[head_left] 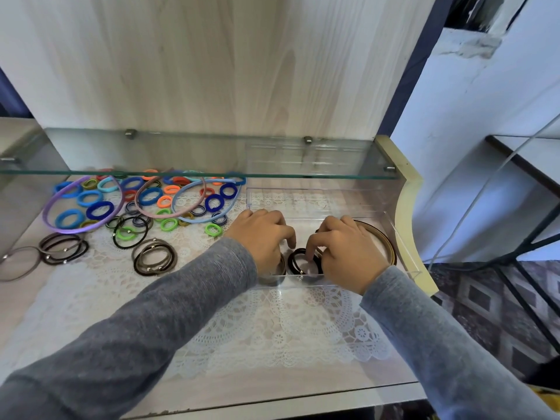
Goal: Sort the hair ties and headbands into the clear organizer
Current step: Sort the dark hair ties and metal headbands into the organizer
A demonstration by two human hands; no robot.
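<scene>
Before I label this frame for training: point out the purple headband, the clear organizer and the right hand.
purple headband (51, 204): head view, left side of its band.
clear organizer (391, 225): head view, right wall.
right hand (348, 253): head view, back of the hand.

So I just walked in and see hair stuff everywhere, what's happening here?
A person is sorting hair ties into a clear organizer. Both hands are inside it: the right hand is fingering a bundle of black ties, the left hand rests beside it. A brown headband is already in. The colourful ties and three pastel headbands wait on the lace mat.
</scene>
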